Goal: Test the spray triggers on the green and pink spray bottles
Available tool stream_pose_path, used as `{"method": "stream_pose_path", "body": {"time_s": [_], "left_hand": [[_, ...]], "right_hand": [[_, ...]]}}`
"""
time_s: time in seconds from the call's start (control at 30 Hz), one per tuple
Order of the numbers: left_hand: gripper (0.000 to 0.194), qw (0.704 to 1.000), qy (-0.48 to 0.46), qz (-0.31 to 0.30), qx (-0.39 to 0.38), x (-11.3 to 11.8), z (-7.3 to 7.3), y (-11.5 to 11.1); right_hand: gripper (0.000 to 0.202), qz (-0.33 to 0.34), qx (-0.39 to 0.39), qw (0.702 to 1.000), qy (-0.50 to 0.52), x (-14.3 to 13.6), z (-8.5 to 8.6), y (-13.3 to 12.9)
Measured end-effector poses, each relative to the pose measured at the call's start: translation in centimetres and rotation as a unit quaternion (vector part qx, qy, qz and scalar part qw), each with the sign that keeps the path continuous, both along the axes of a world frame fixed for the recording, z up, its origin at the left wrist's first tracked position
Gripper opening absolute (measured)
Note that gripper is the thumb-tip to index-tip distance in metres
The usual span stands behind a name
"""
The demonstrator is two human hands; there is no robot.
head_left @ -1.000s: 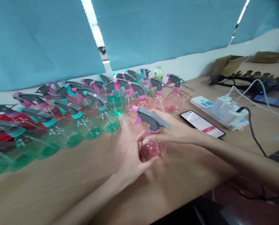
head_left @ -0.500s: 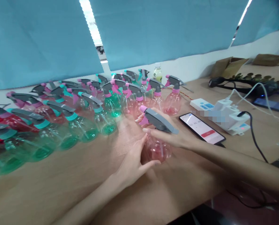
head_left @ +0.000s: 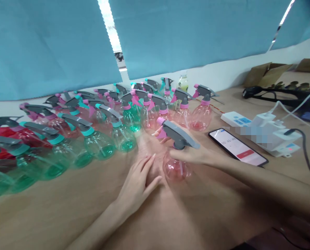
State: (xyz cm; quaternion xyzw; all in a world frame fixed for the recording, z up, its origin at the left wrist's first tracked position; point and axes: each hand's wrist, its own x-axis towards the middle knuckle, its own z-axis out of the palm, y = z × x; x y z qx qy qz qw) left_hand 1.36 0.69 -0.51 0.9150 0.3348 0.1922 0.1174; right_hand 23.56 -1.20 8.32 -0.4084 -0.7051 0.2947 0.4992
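Observation:
A pink spray bottle (head_left: 177,169) with a grey and pink trigger head stands upright on the table in front of me. My right hand (head_left: 192,152) is closed around its neck, just under the trigger head; some of its fingers are hidden behind the bottle. To the left of the bottle, my left hand (head_left: 136,180) is open over the table, its fingers stretched out and touching no bottle. Beyond the hands stand pink spray bottles, one of them (head_left: 201,116) at the right end. A green spray bottle (head_left: 123,139) with a teal collar is nearest my left hand's fingertips.
Several more green and pink spray bottles (head_left: 100,147) crowd the left and back of the wooden table (head_left: 97,208). On the right lie a phone (head_left: 236,146) showing a timer and a white power strip (head_left: 235,118) with plugs and cables. Cardboard boxes (head_left: 265,74) sit farther back.
My left hand has let go of the pink bottle's body and drawn away to the left. My right hand stays at the bottle's neck. The view has shifted slightly.

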Motion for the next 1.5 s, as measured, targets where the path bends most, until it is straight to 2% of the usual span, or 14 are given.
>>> {"method": "stream_pose_path", "body": {"time_s": [0.13,0.33,0.53,0.73,0.87,0.97,1.07,1.17,1.33,1.5], "left_hand": [[0.049,0.999,0.023,0.019,0.038,-1.3,-0.3,0.9],[0.046,0.997,0.046,0.005,0.063,-1.1,-0.3,0.8],[0.045,0.997,0.059,0.012,0.052,-1.0,-0.1,0.6],[0.044,0.997,0.067,0.014,0.048,-1.0,-0.1,0.6],[0.044,0.996,0.069,0.011,0.05,-0.9,-0.1,0.6],[0.043,0.997,0.065,0.015,0.044,-0.9,0.0,0.6],[0.043,0.997,0.065,0.011,0.044,-0.8,0.0,0.6],[0.043,0.997,0.064,0.007,0.048,-0.9,0.0,0.6],[0.043,0.996,0.065,0.005,0.055,-0.9,0.0,0.6],[0.043,0.996,0.07,0.01,0.054,-0.8,0.1,0.5]], "right_hand": [[0.025,-0.004,0.015,1.0,-0.002,0.0,0.3,0.4],[0.025,-0.016,0.068,0.997,-0.032,0.1,0.4,0.6],[0.025,0.013,0.062,0.998,-0.004,0.0,1.0,0.4],[0.027,-0.003,0.041,0.999,-0.02,0.0,1.0,0.4],[0.025,-0.002,0.011,0.999,-0.04,0.0,0.6,0.4],[0.012,-0.002,-0.012,0.999,-0.043,0.0,-0.2,0.6],[0.023,-0.002,-0.013,0.999,-0.031,0.1,-1.1,0.8],[0.023,-0.027,-0.009,0.999,-0.046,0.2,-1.6,1.1],[0.012,-0.02,-0.016,0.998,-0.059,0.4,-1.6,1.2],[0.014,-0.028,-0.031,0.997,-0.067,0.4,-1.3,1.1]]}}
